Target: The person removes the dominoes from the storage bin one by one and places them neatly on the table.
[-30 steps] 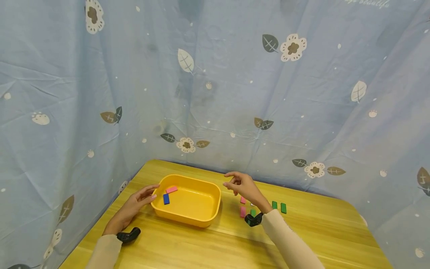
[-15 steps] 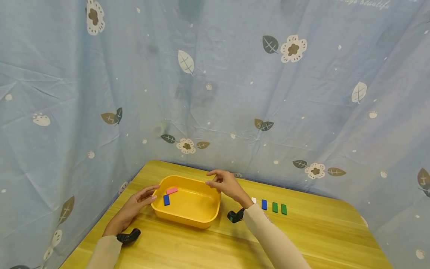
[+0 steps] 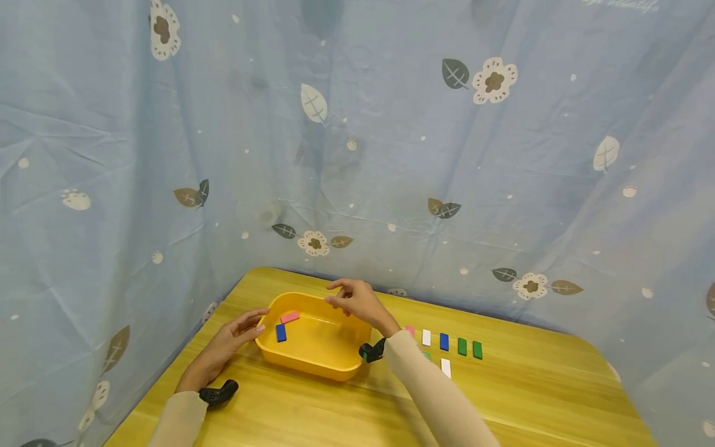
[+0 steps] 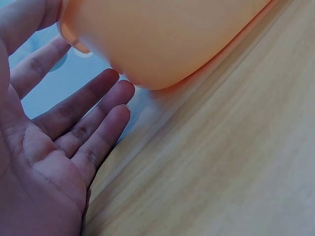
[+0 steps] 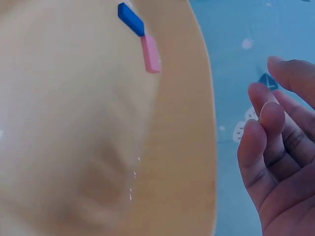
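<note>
A yellow plastic basin [image 3: 313,367] stands on the wooden table, with a pink block [image 3: 290,317] and a blue block [image 3: 281,333] lying at its left end. My left hand [image 3: 226,341] is at the basin's left end, thumb and index finger touching the rim. In the left wrist view its other fingers [image 4: 93,118] extend loosely beside the outer wall. Over the basin's far right rim is my right hand [image 3: 357,302], its fingers loosely bent. The right wrist view shows no block between these fingers [image 5: 253,142].
Right of the basin lie several small blocks, among them a white block [image 3: 445,367], a blue one [image 3: 444,341] and a green one [image 3: 477,349]; the right forearm partly covers this group. A patterned blue curtain [image 3: 391,155] hangs behind the table [image 3: 536,385].
My right hand has moved left from above the loose blocks to over the basin's far rim, uncovering more blocks. The left hand stays at the basin's left end; both blocks inside lie as before.
</note>
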`<action>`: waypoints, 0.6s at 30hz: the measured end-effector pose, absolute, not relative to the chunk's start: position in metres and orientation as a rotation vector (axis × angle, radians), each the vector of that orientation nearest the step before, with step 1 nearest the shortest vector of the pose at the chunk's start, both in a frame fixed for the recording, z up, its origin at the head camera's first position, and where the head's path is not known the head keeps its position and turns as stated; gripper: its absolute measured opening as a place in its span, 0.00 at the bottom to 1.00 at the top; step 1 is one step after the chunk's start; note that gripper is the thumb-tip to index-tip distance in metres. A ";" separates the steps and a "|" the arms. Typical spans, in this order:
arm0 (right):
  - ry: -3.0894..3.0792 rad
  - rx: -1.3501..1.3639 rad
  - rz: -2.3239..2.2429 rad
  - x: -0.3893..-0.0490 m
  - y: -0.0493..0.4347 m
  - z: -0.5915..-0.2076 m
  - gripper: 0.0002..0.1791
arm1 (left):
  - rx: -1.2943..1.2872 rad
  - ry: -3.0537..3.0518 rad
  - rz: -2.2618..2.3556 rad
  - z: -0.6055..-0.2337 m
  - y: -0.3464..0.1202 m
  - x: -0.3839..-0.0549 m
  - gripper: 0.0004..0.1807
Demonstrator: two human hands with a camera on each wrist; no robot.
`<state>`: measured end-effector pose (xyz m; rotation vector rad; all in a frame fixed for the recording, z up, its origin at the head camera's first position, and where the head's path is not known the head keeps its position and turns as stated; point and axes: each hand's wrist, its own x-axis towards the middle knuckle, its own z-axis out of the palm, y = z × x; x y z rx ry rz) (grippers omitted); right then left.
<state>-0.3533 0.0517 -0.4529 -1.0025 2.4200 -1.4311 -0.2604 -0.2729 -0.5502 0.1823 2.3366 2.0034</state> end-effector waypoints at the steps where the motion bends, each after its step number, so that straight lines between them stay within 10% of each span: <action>1: 2.420 -0.995 -1.430 -0.354 0.049 -0.455 0.16 | 0.184 2.340 2.002 -0.550 -0.272 -0.260 0.27; 18: 2.351 -0.961 -1.246 -0.366 0.021 -0.481 0.24 | 0.236 2.384 1.986 -0.551 -0.273 -0.260 0.27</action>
